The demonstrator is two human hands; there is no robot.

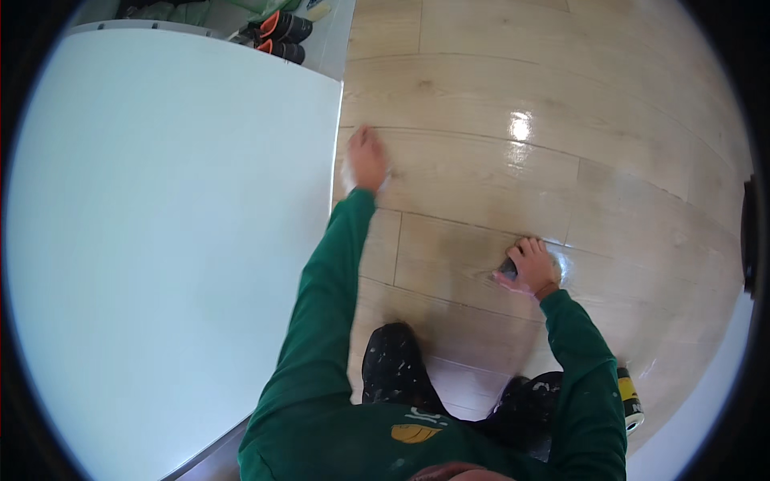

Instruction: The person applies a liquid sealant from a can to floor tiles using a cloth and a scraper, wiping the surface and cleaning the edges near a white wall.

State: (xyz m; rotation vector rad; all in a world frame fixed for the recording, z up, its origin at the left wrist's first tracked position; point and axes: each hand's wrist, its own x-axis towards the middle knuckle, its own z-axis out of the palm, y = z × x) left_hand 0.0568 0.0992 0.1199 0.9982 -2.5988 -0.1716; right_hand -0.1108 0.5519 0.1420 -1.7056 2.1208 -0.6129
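My left hand (367, 160) is over the wood-plank floor (473, 184), close to the edge of the large pale panel (176, 216). It is smeared by motion, and whitish patches show on both sides of it. Whether its fingers hold anything is unclear. Farther right and nearer to me, my right hand (533, 268) is down at the floor. Its thumb and fingers are curled round a small dark grey object (510, 268), mostly covered by the hand, so its kind does not show.
Dark shoes with orange linings (285, 30) lie beyond the panel's far edge. A yellow, black and white cylindrical container (630, 399) is beside my right forearm. My knees (393, 365), in dark speckled trousers, are on the floor. A dark object (750, 236) stands at the far right.
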